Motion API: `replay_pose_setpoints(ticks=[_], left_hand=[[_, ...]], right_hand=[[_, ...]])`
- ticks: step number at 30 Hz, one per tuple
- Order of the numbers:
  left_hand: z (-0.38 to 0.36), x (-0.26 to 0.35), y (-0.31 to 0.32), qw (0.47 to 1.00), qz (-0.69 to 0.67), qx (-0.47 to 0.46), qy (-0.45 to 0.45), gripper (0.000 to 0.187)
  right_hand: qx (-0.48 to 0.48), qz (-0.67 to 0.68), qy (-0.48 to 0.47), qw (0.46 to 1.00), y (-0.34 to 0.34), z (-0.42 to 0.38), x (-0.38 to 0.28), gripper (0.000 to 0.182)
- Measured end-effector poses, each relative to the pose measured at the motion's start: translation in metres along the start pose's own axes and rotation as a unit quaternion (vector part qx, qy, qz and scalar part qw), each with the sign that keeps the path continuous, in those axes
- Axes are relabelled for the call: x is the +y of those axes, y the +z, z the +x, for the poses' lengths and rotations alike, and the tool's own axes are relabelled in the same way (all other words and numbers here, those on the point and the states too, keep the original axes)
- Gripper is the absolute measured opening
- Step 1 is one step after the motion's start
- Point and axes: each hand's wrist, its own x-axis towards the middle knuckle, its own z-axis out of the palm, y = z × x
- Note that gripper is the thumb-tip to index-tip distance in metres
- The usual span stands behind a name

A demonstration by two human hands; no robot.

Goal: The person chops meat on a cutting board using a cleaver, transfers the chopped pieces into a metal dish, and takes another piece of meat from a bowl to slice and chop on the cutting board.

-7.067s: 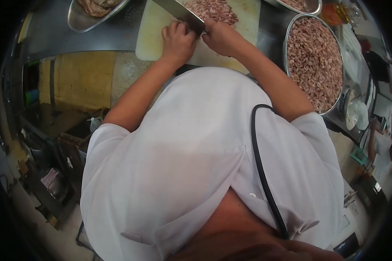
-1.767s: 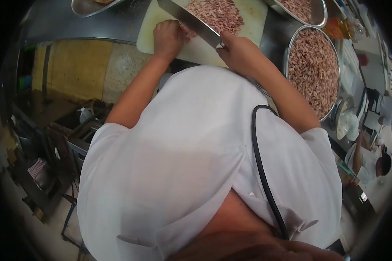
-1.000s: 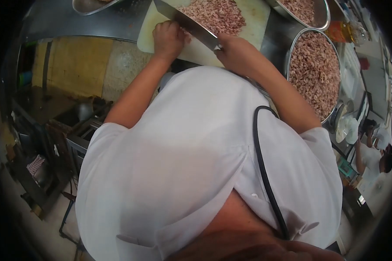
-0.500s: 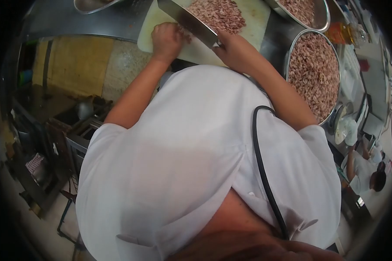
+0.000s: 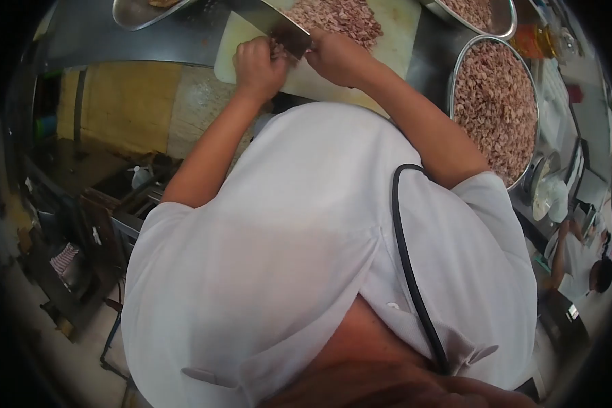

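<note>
My right hand point(image 5: 338, 58) is closed round the handle of a wide cleaver point(image 5: 273, 26), whose blade reaches up and left over the cutting board point(image 5: 396, 58). Beside the blade, my left hand point(image 5: 260, 68) has its fingers curled on small pieces of pinkish meat point(image 5: 279, 49). The fingertips are partly hidden, but they press on the meat at the board. Behind the blade lies a heap of chopped pinkish meat point(image 5: 343, 20) on the board.
A large oval metal tray point(image 5: 454, 88) full of chopped meat stands right of the board, with another metal tray point(image 5: 515, 17) behind it. A bottle of amber liquid point(image 5: 534, 44) is near them. At upper left is a metal dish point(image 5: 126, 19). Another person point(image 5: 578, 268) is at far right.
My right hand and the cleaver have moved left, closer to my left hand. My left hand stays almost in place. The view has shifted slightly.
</note>
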Motion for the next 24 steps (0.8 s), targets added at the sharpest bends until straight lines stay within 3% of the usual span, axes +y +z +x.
replay_pose_setpoints(ticks=[1,6,8,13,20,24], left_hand=[[0.000,0.009,-0.006,0.999,0.043,-0.010,0.020,0.027],[-0.008,0.013,0.002,0.996,0.073,-0.043,0.031,0.036],[-0.006,0.006,0.010,0.996,0.034,-0.062,0.056,0.034],[0.006,0.020,0.029,0.995,-0.016,-0.056,0.079,0.029],[0.009,0.029,0.023,0.995,-0.070,-0.024,0.063,0.019],[0.011,0.020,0.027,0.995,-0.065,-0.046,0.067,0.015]], right_hand=[[-0.050,0.031,0.078,0.995,-0.009,-0.007,-0.007,0.030],[-0.033,0.063,0.058,0.996,-0.010,-0.019,0.025,0.031],[-0.033,0.074,0.056,0.995,-0.013,-0.027,0.036,0.031],[0.080,0.005,0.001,0.997,-0.005,-0.045,0.066,0.031],[0.093,-0.012,0.017,0.995,-0.017,-0.084,0.040,0.030],[0.042,-0.018,0.034,0.998,-0.017,-0.073,0.027,0.028]])
